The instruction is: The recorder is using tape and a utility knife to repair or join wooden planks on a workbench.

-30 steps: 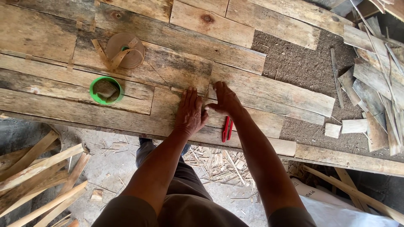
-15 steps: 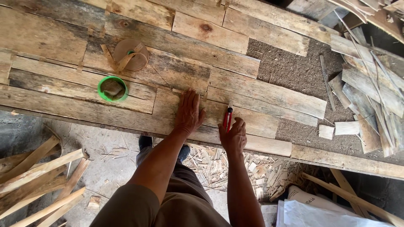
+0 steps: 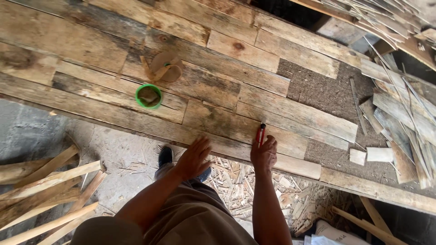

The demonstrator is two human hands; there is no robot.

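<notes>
At the bench's (image 3: 136, 122) near edge, the right hand (image 3: 264, 154) grips a red marker (image 3: 260, 134), fingers closed around it; the left hand (image 3: 194, 157) hovers open-fingered and empty and should press the plank (image 3: 218, 122) flat for steady marking.

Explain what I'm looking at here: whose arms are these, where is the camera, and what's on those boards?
The one view comes from a camera worn on a person's head, looking down, so the two bare arms are that person's own. The right hand grips a red pen-like tool with its tip on a plank. The left hand is open, holds nothing, and is at the near edge of the worktop, which is made of weathered boards. On it lie a green ring-shaped tub and a brown roll of tape. Thin wood strips pile up at the right, loose sticks lie on the floor at the left.
</notes>
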